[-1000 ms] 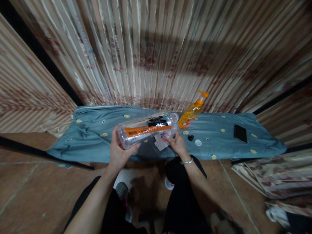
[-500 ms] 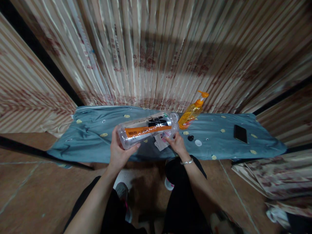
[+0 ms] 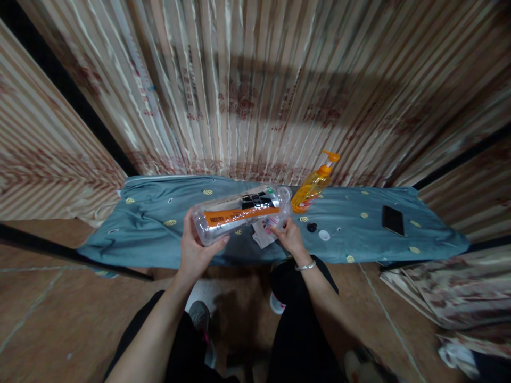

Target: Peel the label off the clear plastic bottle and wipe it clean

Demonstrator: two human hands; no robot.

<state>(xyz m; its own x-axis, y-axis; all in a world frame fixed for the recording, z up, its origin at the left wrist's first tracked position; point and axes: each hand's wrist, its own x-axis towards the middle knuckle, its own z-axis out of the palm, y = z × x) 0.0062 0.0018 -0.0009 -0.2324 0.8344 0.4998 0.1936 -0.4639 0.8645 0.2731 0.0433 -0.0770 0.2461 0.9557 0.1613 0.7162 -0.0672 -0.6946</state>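
Observation:
A large clear plastic bottle [image 3: 239, 213] with an orange, black and silver label lies nearly sideways in front of me, its neck to the right. Around its base wraps my left hand [image 3: 195, 242], thumb along the lower side. My right hand [image 3: 289, 235] grips the bottle near its shoulder; part of its fingers are hidden behind the clear plastic. Under the bottle, by my right hand, is a pale folded cloth or paper [image 3: 263, 238]. Just beyond the neck stands a pump bottle [image 3: 311, 189] of yellow-orange liquid with an orange pump top.
Right of my right hand lie a small black cap [image 3: 312, 227] and a white disc [image 3: 324, 235]. A black phone [image 3: 393, 220] rests farther right on the blue-green patterned cloth [image 3: 147, 234]. Striped curtains [image 3: 255, 106] hang behind and around, with dark poles [image 3: 67, 85] at the sides.
Hardly anything differs. Both hands keep hold of the clear bottle in almost the same pose, and the view has shifted very slightly.

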